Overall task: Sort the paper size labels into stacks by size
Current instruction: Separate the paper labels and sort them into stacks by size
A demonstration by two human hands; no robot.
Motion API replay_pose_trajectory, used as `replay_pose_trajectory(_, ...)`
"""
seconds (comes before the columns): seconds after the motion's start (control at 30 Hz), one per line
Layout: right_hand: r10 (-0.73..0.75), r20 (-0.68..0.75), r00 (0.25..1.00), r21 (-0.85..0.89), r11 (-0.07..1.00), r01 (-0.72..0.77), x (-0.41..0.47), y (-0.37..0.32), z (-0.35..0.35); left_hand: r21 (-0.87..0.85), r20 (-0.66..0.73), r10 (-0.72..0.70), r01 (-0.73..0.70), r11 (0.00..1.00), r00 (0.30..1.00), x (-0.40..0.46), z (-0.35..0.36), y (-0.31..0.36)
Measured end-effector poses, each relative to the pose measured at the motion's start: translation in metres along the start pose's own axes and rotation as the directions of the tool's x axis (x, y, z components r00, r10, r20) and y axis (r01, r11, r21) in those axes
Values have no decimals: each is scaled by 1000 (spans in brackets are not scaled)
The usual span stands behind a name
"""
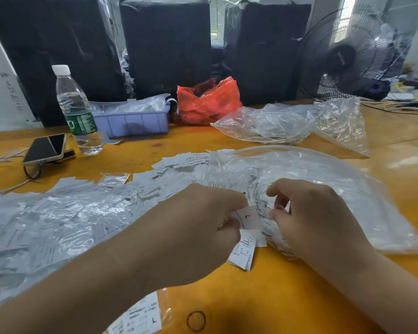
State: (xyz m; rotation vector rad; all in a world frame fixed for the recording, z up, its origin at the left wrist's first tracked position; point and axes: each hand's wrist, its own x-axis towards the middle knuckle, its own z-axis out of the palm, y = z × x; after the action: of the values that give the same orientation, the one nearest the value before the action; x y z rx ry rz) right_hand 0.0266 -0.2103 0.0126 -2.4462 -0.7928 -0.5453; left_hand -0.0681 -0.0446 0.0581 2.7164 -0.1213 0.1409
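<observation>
My left hand (200, 227) grips a small stack of white paper size labels (245, 242); the top one shows an "L". Just right of it, my right hand (304, 213) has its fingers curled at the mouth of a big clear plastic bag (336, 189) and pinches at a label or the bag film; which one I cannot tell. Loose white labels (176, 172) lie scattered across the orange table (275, 292) beyond my hands. To the left lie several small clear bags holding labels (46, 225). A bagged "L" label (140, 319) lies under my left forearm.
A water bottle (76, 112), a phone (45, 148) and a purple tray (135, 121) stand at the back left. A red plastic bag (208, 102) and another clear bag (287, 124) lie behind. A fan (348, 56) stands at the right. A rubber band (196, 321) lies near me.
</observation>
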Motion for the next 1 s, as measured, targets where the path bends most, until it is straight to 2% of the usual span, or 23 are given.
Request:
replay_pose_trajectory(0.23, -113, -128, 985, 137, 982, 130, -2, -15, -12, -10, -59, -24, 24, 1000, 998, -16, -13, -10)
replay_pose_trajectory(0.37, -171, -223, 960, 193, 957, 215, 0, -39, -9, -91, -188, -91, 75, 993, 978, -29, -26, -25)
replay_pose_trajectory(0.43, -156, -222, 962, 317, 922, 223, 2, -59, -5, -147, -254, -140, 105, 984, 957, -37, -31, -37)
replay_pose_trajectory(0.5, -123, -123, 985, 499, 850, 169, 7, -80, -2, -195, -275, -196, 145, 970, 941, -46, -34, -50)
replay_pose_trajectory(0.6, -148, 156, 977, 757, 653, -22, 21, -109, 6, -273, -251, -244, 174, 946, 937, -60, -37, -70)
replay_pose_trajectory(0.7, -210, 313, 926, 832, 531, -161, 33, -133, 20, -360, -265, -292, 187, 914, 919, -70, -39, -97)
replay_pose_trajectory(0.87, -291, 361, 886, 903, 345, -255, 44, -161, 44, -516, -301, -403, 208, 831, 864, -81, -38, -134)
replay_pose_trajectory(1.0, -311, 346, 885, 929, 245, -277, 37, -158, 53, -516, -335, -359, 149, 844, 871, -79, -32, -135)
